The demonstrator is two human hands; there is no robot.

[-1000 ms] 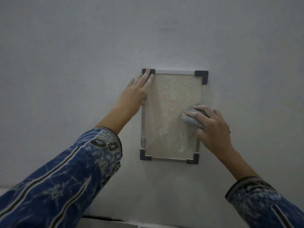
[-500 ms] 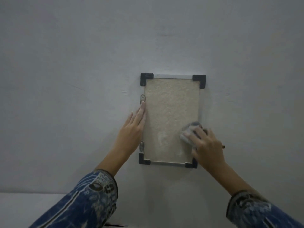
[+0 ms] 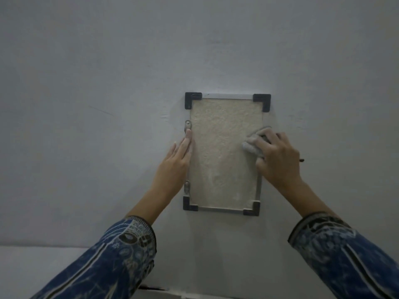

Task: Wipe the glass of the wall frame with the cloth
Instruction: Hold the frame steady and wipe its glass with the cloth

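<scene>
A small upright wall frame [image 3: 228, 96] with a thin metal rim and black corner pieces hangs on a pale wall. Its glass [image 3: 220, 152] covers a beige textured sheet. My right hand [image 3: 278, 158] presses a crumpled grey cloth [image 3: 251, 145] against the glass near the frame's right edge, about mid-height. My left hand [image 3: 174, 165] lies flat with fingers straight along the frame's left rim, its fingertips just under the upper metal clip [image 3: 187, 126]. Both arms wear blue patterned sleeves.
The pale grey wall [image 3: 108, 104] fills the view around the frame. A lower metal clip [image 3: 187, 187] sits on the left rim. A white ledge or surface [image 3: 32, 266] shows at the bottom left below the wall.
My right hand with the cloth went down the right side of the glass and has come back up to mid-height. My left hand slid from the top left corner down the left rim.
</scene>
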